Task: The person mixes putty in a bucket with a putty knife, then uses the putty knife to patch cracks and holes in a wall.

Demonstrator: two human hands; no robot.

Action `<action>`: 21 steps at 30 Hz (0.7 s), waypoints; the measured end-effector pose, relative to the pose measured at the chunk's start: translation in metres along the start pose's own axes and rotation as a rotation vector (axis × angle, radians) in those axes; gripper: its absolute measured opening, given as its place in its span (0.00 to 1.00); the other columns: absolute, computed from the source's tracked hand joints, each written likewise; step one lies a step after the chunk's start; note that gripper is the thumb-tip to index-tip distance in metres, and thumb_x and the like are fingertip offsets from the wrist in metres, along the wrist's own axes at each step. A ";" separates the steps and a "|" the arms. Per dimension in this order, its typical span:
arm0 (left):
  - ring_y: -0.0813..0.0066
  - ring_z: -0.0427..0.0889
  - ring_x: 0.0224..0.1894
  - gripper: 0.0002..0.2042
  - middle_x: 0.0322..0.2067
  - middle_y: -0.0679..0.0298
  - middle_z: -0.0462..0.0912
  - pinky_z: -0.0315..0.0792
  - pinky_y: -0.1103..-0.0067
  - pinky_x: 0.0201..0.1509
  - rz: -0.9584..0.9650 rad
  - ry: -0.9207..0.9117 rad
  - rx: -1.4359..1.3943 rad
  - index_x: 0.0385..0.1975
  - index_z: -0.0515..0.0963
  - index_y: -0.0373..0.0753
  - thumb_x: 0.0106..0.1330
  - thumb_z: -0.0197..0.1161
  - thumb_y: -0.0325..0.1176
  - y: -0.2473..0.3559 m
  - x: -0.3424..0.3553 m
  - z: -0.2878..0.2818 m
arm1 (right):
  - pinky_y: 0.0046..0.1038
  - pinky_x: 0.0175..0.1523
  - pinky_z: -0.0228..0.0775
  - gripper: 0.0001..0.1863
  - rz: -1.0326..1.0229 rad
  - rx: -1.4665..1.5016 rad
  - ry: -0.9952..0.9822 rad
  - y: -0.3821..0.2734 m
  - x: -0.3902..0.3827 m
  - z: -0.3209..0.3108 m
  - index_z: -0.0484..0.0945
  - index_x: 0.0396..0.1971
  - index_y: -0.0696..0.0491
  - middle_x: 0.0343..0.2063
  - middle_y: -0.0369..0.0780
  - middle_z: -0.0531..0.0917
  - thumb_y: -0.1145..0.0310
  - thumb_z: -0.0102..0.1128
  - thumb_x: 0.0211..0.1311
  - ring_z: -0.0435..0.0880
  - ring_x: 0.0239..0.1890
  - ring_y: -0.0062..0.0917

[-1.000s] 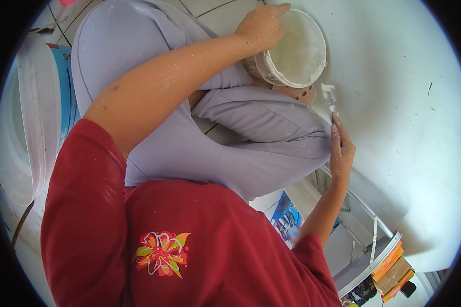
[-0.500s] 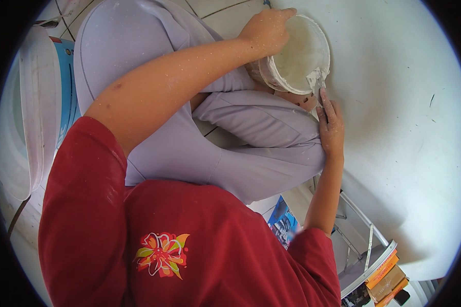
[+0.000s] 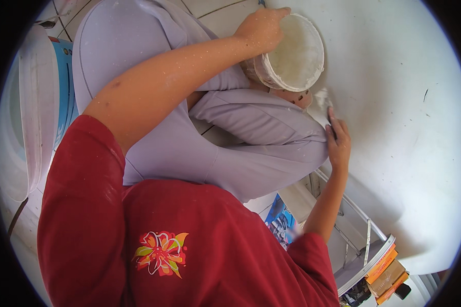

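Observation:
A white bucket stands tilted between my bent knees and the white wall, its rim smeared with pale paste. My left hand grips the near-left side of its rim, with the index finger stretched along the edge. In my right hand is a putty knife, held by its dark handle. White paste coats its blade, which is outside the bucket, just right of and below the rim, close to the wall. A brown perforated shoe shows under the bucket.
The white wall fills the right side. A large white container with a blue label stands at the left. At lower right are a metal-framed stool, orange and brown boxes and a blue printed sheet. White tiles cover the floor.
My right hand has drawn the putty knife out of the bucket, down and slightly right toward the wall. The bucket and my left hand have shifted slightly left.

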State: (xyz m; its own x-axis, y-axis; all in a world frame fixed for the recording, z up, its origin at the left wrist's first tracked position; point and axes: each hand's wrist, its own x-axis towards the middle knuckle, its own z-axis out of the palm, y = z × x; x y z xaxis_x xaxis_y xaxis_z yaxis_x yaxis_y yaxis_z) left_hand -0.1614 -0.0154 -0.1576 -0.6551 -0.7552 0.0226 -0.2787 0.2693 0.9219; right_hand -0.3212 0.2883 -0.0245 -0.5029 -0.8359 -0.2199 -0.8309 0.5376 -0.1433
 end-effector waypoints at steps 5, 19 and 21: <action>0.41 0.83 0.51 0.29 0.49 0.39 0.82 0.76 0.59 0.59 0.094 0.092 -0.104 0.64 0.74 0.36 0.58 0.56 0.23 -0.008 -0.003 0.009 | 0.26 0.46 0.75 0.20 0.098 0.229 0.118 -0.025 0.022 -0.060 0.80 0.61 0.50 0.41 0.40 0.88 0.69 0.63 0.71 0.81 0.39 0.22; 0.44 0.72 0.65 0.31 0.61 0.41 0.75 0.66 0.62 0.70 0.382 -0.022 -0.200 0.68 0.67 0.31 0.59 0.48 0.16 0.023 -0.032 0.018 | 0.30 0.31 0.71 0.20 -0.331 -0.361 -0.267 -0.076 0.084 -0.078 0.82 0.58 0.54 0.24 0.42 0.83 0.67 0.64 0.68 0.71 0.19 0.23; 0.44 0.73 0.64 0.30 0.60 0.42 0.76 0.67 0.61 0.69 0.462 0.028 -0.117 0.67 0.68 0.29 0.60 0.49 0.15 0.024 -0.037 0.021 | 0.37 0.35 0.71 0.19 -0.031 -0.322 -0.425 -0.098 0.076 -0.082 0.82 0.56 0.53 0.24 0.52 0.81 0.64 0.62 0.68 0.74 0.18 0.38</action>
State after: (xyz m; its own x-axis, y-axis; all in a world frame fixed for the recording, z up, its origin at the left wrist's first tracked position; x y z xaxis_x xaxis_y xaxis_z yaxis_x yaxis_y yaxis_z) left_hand -0.1590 0.0315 -0.1449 -0.6725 -0.5880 0.4494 0.1194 0.5131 0.8500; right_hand -0.2980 0.1629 0.0519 -0.3919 -0.6963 -0.6013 -0.9084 0.3963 0.1331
